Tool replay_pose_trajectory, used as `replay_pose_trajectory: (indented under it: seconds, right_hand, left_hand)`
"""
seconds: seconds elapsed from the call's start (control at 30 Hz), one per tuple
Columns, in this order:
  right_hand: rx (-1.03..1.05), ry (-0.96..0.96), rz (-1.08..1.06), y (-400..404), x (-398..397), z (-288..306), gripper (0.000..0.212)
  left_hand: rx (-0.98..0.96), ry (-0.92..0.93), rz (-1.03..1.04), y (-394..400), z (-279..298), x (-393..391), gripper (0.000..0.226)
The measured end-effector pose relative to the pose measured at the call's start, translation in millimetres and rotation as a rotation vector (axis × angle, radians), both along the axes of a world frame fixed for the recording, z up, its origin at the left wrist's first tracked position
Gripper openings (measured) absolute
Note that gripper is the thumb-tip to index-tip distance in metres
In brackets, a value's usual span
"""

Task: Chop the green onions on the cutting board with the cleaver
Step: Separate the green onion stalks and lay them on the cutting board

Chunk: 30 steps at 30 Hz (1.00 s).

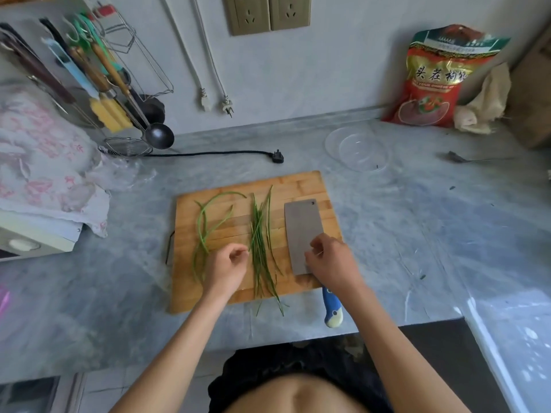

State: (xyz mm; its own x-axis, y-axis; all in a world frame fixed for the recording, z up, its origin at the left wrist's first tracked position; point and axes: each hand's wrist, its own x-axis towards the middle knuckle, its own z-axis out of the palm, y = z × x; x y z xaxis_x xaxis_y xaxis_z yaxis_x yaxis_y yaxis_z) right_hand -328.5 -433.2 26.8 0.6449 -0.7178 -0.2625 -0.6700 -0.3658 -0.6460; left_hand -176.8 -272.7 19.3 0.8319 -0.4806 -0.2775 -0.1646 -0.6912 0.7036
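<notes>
Wooden cutting board on counter, green onions lying mid-board, cleaver flat at right w/ right hand fingers on blade, left hand loosely curled, holding nothing

Bare forearms without sleeves, bare midriff, dark black garment at the waist.

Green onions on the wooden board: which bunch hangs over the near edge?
The straight, thin green onion bunch in the board's middle; the curved stalks further left stay on the wooden cutting board.
</notes>
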Motion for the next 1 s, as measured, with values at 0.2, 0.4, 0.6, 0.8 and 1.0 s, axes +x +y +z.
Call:
replay_pose_trajectory:
  seconds: [0.2, 0.4, 0.6, 0.8, 1.0]
  right_hand:
    - [-0.068, 0.023, -0.005, -4, 2, 2, 0.026]
    - [0.0, -0.003, -0.034, -14, 2, -1, 0.024]
    - [0.05, -0.064, -0.003, -22, 24, 7, 0.022]
    - [0.075, -0.038, 0.097, -38, 81, 19, 0.017]
    - [0.097, 0.124, 0.06, -55, 158, 4, 0.027]
  left_hand:
    - [0.118, -0.013, 0.042, -56, -5, 20, 0.036]
    - [0.046, 0.098, 0.196, -69, -4, 33, 0.016]
    - [-0.287, 0.319, 0.265, -46, 9, 54, 0.008]
    - [-0.653, 0.667, 0.496, -39, 29, 73, 0.01]
    - [-0.554, 0.773, 0.484, -49, 27, 82, 0.01]
